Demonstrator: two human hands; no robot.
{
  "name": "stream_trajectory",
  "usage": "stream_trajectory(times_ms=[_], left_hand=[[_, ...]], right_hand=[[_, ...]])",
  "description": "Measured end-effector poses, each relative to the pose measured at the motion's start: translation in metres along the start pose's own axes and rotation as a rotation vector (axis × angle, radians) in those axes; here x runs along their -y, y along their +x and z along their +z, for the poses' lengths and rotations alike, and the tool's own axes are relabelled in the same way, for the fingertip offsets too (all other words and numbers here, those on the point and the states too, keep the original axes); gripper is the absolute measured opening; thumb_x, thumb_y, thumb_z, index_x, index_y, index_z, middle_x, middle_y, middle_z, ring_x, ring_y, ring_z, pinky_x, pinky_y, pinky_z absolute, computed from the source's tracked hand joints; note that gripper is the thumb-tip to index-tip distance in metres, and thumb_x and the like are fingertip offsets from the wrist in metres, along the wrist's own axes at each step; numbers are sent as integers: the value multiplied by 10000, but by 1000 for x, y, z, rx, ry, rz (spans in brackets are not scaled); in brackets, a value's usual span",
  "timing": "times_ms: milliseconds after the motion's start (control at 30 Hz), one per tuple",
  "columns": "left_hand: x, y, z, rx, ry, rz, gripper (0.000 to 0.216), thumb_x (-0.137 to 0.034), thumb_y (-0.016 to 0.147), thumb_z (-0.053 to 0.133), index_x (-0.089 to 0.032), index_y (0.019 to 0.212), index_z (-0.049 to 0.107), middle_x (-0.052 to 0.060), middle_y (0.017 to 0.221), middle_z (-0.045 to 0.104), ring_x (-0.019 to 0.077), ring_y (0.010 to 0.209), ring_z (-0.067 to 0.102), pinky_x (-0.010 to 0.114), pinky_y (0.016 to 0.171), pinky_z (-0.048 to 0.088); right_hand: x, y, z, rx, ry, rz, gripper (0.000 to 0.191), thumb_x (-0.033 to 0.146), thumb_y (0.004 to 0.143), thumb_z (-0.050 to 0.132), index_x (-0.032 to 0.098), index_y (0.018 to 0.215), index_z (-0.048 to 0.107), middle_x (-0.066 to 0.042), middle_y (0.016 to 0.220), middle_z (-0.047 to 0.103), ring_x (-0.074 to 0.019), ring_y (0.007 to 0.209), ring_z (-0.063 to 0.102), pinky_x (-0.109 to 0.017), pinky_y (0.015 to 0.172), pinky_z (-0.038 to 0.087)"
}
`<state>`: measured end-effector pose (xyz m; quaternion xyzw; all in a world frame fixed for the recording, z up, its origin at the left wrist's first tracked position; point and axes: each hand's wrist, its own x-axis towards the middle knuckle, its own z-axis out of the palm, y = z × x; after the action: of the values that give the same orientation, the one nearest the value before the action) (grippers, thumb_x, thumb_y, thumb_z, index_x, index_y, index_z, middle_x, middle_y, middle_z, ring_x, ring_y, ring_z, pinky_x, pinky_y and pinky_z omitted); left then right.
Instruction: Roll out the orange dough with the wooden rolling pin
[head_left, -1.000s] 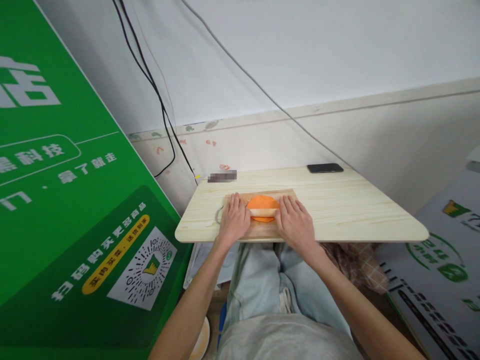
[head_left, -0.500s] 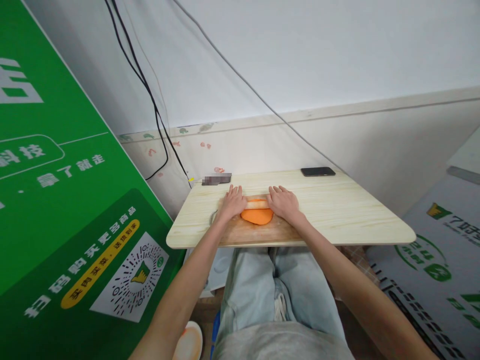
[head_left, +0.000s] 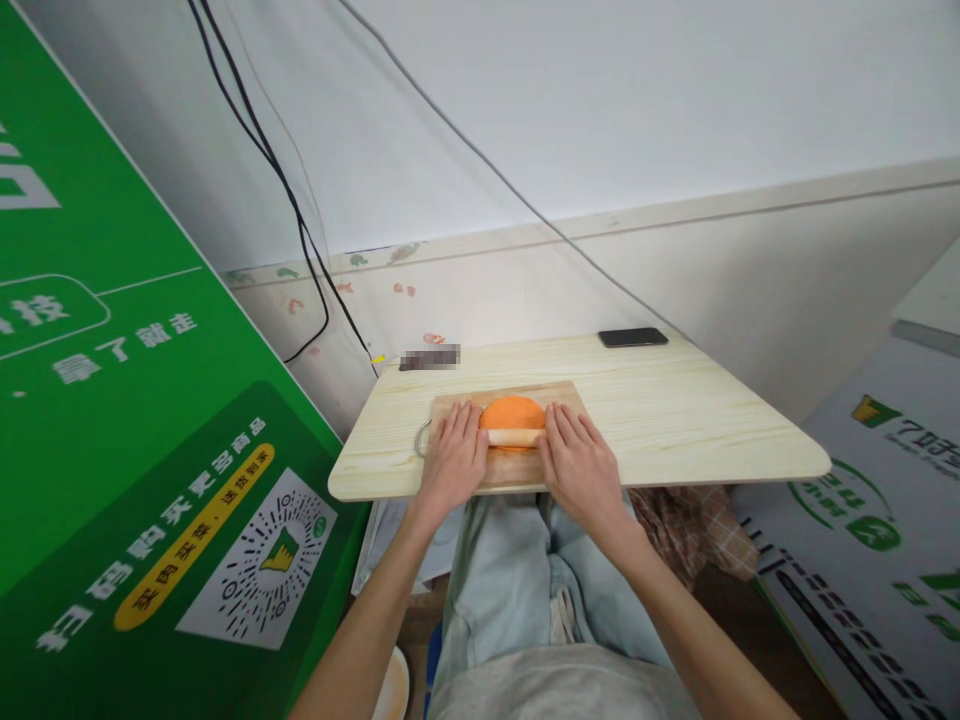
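Observation:
A wooden rolling pin (head_left: 516, 438) lies crosswise over a flat, rounded orange sheet of dough (head_left: 513, 411), near the sheet's front edge. My left hand (head_left: 455, 455) holds the pin's left end under it, fingers pointing forward and close together. At the other end, my right hand (head_left: 581, 458) holds the pin the same way. Both pin ends are hidden beneath my hands. Under the dough is a wooden cutting board (head_left: 561, 392) with a metal ring handle (head_left: 421, 438) at its left side.
The board rests on a pale wood-grain table (head_left: 697, 420) with rounded corners. A black phone (head_left: 633, 338) lies at the back, and a dark blurred-out object (head_left: 429, 358) at the back left. A green printed panel (head_left: 97, 400) stands left; cables hang along the wall.
Both hands have drawn the rolling pin toward my body, from the dough's far part to its near edge. More of the dough's far side and the board's back edge now shows.

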<state>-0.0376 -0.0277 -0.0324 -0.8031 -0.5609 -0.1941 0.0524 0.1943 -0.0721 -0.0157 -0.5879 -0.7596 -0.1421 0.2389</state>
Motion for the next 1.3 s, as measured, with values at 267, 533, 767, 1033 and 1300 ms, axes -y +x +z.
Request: stream_trajectory(times_ms=[267, 533, 767, 1033, 1300], left_hand=[[-2, 49, -3, 46, 41, -52, 586, -349, 1177, 274, -115, 1623, 574, 166, 1738, 531, 337, 1705, 352, 540, 1353, 370], [-6, 80, -7, 10, 16, -170, 579, -370, 1198, 279, -138, 1630, 585, 168, 1398, 797, 281, 1294, 750, 413, 1148, 533], [-10, 71, -14, 8, -40, -138, 551, -352, 1205, 284, -160, 1519, 693, 135, 1339, 826, 260, 1233, 775, 365, 1111, 536], [-10, 73, -12, -8, -56, -138, 509, -325, 1196, 356, -152, 1564, 662, 145, 1304, 834, 268, 1223, 768, 358, 1094, 523], [-6, 76, -5, -32, -83, -149, 496, -319, 1195, 378, -157, 1572, 657, 146, 1319, 830, 268, 1261, 754, 363, 1107, 503]], right_hand=[[-20, 58, 9, 173, 11, 27, 575, 346, 1190, 282, 154, 1596, 641, -150, 1594, 685, -296, 1547, 547, -472, 1326, 335], [-36, 123, 21, 478, -17, 100, 583, 384, 1197, 262, 203, 1682, 530, -145, 1712, 569, -312, 1617, 463, -536, 1287, 369], [-11, 55, 13, 194, -75, 105, 644, 378, 1191, 211, 91, 1664, 540, -218, 1612, 652, -326, 1517, 569, -461, 1215, 444], [0, 47, 7, 229, -86, 169, 668, 424, 1196, 197, 63, 1580, 606, -229, 1574, 677, -343, 1540, 527, -514, 1269, 383], [-32, 135, 21, 541, -54, 218, 717, 468, 1172, 226, 85, 1760, 375, -198, 1853, 295, -358, 1747, 189, -627, 1374, 198]])
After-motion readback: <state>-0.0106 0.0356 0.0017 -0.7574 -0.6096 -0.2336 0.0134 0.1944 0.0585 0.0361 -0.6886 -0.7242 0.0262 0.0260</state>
